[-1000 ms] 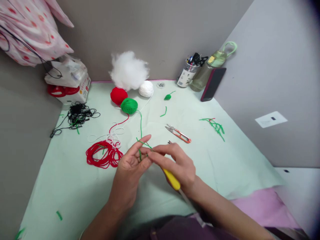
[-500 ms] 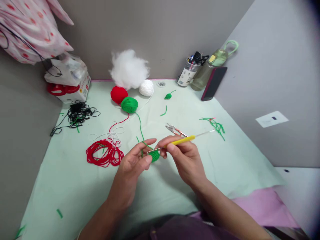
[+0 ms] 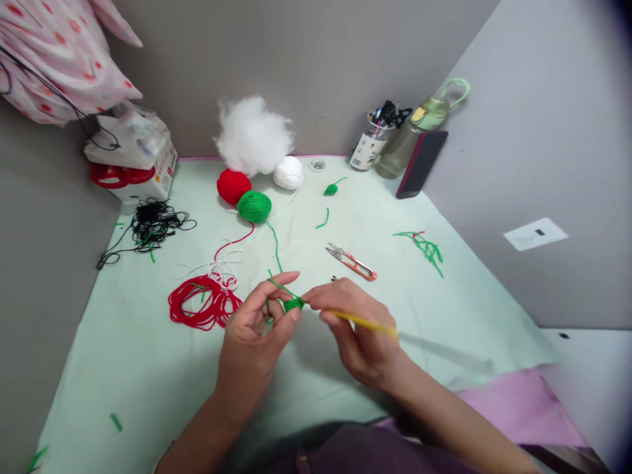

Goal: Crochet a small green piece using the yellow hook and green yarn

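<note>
My left hand [image 3: 264,313] pinches a small green crochet piece [image 3: 293,304] between thumb and fingers, and green yarn runs over its raised index finger. From there the strand leads back to the green yarn ball [image 3: 255,207]. My right hand [image 3: 360,326] is closed round a yellow-handled crochet hook [image 3: 365,322], its far end smeared by motion. The right fingertips are at the right edge of the green piece; the hook's tip there is hidden. Orange-handled thread snips [image 3: 353,261] lie just beyond the right hand.
Red [image 3: 234,187] and white [image 3: 288,172] yarn balls sit near white stuffing [image 3: 255,137]. Left are a red yarn coil [image 3: 202,303] and a black yarn tangle [image 3: 153,220]. Green scraps [image 3: 427,248], a phone [image 3: 422,164], a bottle [image 3: 397,148] and a pen cup [image 3: 369,145] stand or lie right.
My right hand has turned, swinging the hook's rear end down to the right. The snips now show fully. The green piece has tilted and moved slightly left with my left hand.
</note>
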`<state>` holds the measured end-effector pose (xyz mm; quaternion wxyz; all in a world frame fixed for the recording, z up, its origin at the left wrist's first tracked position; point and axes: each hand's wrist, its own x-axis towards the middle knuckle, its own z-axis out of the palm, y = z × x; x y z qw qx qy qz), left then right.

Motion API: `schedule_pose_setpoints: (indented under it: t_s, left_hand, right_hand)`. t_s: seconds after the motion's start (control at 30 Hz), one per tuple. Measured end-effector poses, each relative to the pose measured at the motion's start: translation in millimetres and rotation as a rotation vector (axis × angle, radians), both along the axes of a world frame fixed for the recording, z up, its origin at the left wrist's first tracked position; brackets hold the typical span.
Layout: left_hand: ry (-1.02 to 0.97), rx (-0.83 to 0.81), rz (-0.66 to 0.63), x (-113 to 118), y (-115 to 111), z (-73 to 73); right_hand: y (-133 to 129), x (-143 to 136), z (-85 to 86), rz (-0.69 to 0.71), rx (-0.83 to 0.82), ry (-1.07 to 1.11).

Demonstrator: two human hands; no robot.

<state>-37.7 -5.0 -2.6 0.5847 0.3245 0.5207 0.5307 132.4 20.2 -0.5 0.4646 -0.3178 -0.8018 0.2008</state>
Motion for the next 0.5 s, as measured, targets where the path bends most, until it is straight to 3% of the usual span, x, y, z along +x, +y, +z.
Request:
schedule_pose_setpoints:
  t_s: [0.07, 0.13, 0.23, 0.33, 0.4, 0.5]
  left_hand:
    - [-0.120, -0.057, -0.005, 1, 0, 0.9]
    - [-0.298, -0.152, -0.084, -1, 1, 2.5]
    - [-0.472, -0.205, -0.150, -5, 5, 5.4]
    - [-0.452, -0.151, -0.108, -7, 8, 6.4]
    - [-0.390, -0.120, -0.123, -6, 9, 4.7]
    - [-0.283, -0.107, -0.106, -1, 6, 0.5]
  right_hand:
    - [-1, 0, -3.5, -0.025, 0.185, -0.146]
    - [-2, 0, -5.5, -0.047, 0.232, -0.189]
    - [0, 0, -3.9, -0.041, 0.014, 0.074]
    - [5, -1, 1.2, -0.001, -0.301, 0.391]
    - [9, -3, 3.5, 0.049, -0.420, 0.429]
    - [9, -7, 2.2, 0.054, -0.432, 0.373]
